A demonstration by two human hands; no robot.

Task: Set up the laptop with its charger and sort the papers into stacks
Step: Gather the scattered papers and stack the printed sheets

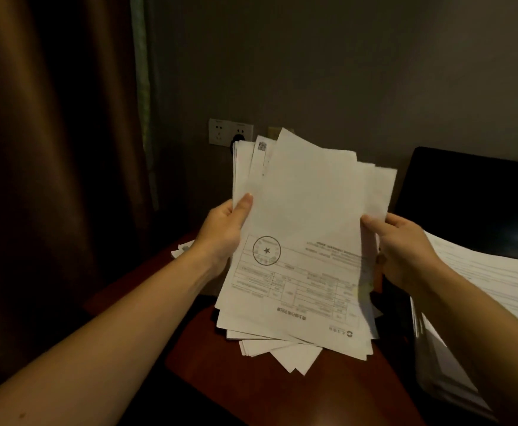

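A thick, uneven sheaf of white papers (306,216) is held upright in the middle of the head view. Its front sheet is a printed form with a round star stamp, seen upside down. My left hand (223,232) grips the sheaf's left edge, thumb on the front. My right hand (402,250) grips its right edge, thumb on the front. The laptop (472,198) stands open at the right with a dark screen. A second stack of printed papers (497,281) lies in front of it, covering its lower part. A dark plug (238,139) sits in the wall socket; its cable is hidden.
A reddish-brown wooden table (251,392) lies below the sheaf. A few more papers (184,248) lie at its far left behind my left wrist. A double wall socket (220,132) is on the grey wall. Brown curtains (51,149) hang at the left.
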